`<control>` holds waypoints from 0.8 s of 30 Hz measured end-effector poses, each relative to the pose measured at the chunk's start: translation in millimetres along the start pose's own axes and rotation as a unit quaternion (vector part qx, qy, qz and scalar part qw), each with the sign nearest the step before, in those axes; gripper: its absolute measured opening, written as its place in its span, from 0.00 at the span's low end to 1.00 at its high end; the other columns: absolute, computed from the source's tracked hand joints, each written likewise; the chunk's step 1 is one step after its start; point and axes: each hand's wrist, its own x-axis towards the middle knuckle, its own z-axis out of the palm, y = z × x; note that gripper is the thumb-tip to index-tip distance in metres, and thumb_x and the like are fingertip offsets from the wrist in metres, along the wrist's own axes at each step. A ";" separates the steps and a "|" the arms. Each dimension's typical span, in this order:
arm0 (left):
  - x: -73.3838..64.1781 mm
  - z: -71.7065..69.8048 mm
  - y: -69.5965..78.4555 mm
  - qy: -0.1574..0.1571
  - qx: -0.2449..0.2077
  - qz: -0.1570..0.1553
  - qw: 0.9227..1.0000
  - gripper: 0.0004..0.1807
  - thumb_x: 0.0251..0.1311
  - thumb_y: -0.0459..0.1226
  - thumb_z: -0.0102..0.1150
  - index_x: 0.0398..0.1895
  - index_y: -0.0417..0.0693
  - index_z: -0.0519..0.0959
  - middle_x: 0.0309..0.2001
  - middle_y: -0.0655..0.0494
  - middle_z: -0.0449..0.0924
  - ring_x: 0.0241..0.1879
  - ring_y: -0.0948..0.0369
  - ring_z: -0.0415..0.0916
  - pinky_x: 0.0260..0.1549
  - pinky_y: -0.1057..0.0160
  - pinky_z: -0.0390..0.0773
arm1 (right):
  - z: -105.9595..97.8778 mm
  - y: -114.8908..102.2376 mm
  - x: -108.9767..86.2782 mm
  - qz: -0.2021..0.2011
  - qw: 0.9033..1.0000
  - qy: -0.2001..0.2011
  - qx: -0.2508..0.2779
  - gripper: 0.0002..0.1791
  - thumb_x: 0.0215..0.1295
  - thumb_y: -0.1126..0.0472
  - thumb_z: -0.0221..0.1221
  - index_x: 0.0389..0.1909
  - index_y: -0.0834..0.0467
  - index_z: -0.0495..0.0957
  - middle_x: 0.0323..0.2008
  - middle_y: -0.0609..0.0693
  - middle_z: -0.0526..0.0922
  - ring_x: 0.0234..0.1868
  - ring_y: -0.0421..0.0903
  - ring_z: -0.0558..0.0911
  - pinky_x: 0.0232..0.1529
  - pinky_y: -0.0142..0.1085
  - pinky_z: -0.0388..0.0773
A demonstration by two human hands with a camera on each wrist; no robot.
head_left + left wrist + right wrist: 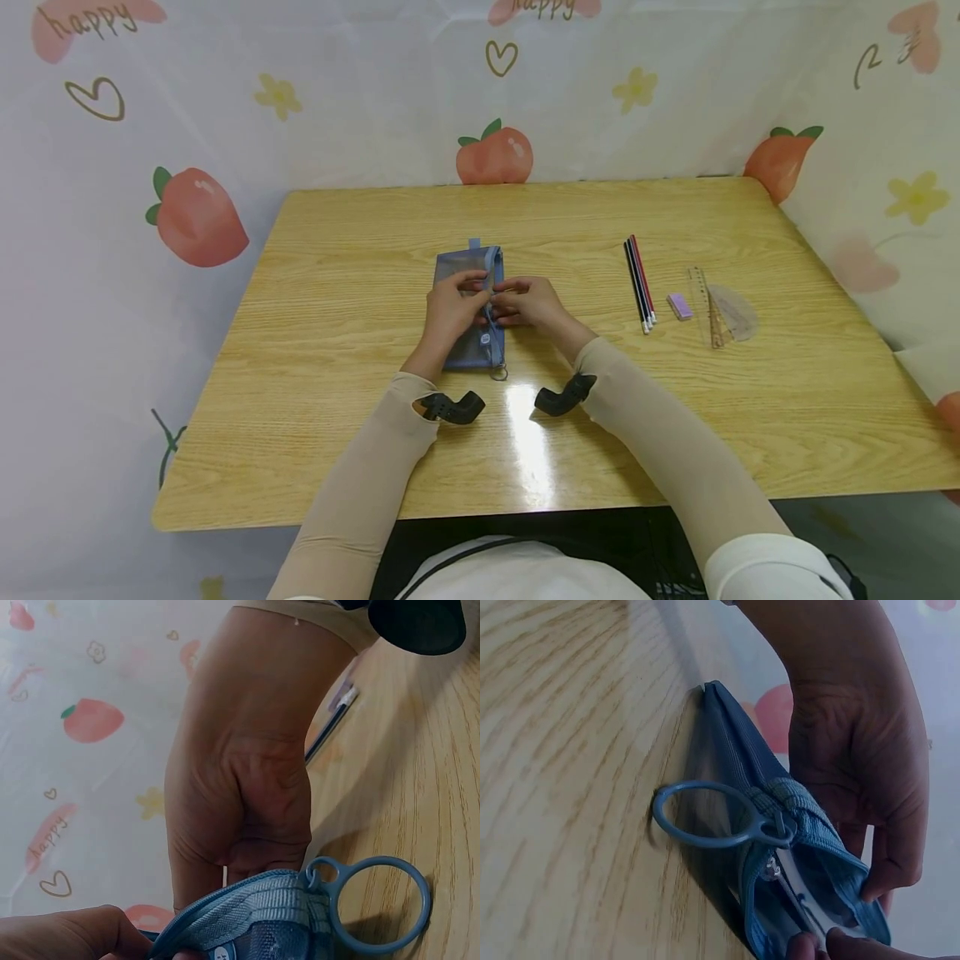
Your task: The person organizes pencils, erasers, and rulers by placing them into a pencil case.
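Note:
A blue zip pencil pouch point(467, 354) with see-through panels lies on the table in the head view, its long zipped side to the right. My left hand point(450, 310) rests over it and pinches one edge of the opening. From the right, my right hand point(531, 302) pinches the other edge with its fingertips. In the right wrist view, the pouch's mouth point(754, 922) is parted and part of the inside shows. A blue ring point(384, 862) hangs from the zip end, nearest the person. Some fingertips are hidden by the pouch and hands.
Several pencils point(639, 283) lie side by side to the right on the wooden table point(337, 292). Beyond them are a purple eraser point(679, 306), a clear ruler point(701, 304) and a clear protractor point(737, 312). A patterned cloth point(375, 100) hangs behind the table.

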 end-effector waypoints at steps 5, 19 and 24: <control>-0.1 0.1 -0.2 -0.001 -0.002 0.001 1.000 0.20 0.60 0.33 0.61 0.57 0.46 0.81 0.49 0.47 0.82 0.37 0.53 0.84 0.29 0.61 0.89 | 0.7 0.2 -2.9 -0.007 1.000 -0.006 -0.004 0.18 0.68 0.69 0.57 0.58 0.69 0.75 0.33 0.51 0.84 0.28 0.40 0.85 0.32 0.32 0.88; 0.1 -1.5 0.2 0.002 -0.015 0.001 1.000 0.22 0.59 0.30 0.58 0.58 0.45 0.80 0.47 0.47 0.81 0.26 0.62 0.79 0.25 0.63 0.88 | -74.5 -30.9 -12.5 -0.069 0.969 0.048 -0.234 0.19 0.70 0.61 0.58 0.57 0.67 0.77 0.53 0.66 0.80 0.43 0.57 0.85 0.43 0.44 0.88; -0.5 -2.1 0.3 0.001 -0.018 0.001 1.000 0.22 0.58 0.30 0.59 0.58 0.45 0.80 0.47 0.47 0.81 0.25 0.62 0.79 0.25 0.63 0.88 | -116.5 -44.4 -13.6 -0.078 0.924 0.086 -0.364 0.19 0.70 0.60 0.57 0.55 0.68 0.78 0.49 0.69 0.81 0.40 0.59 0.85 0.39 0.44 0.89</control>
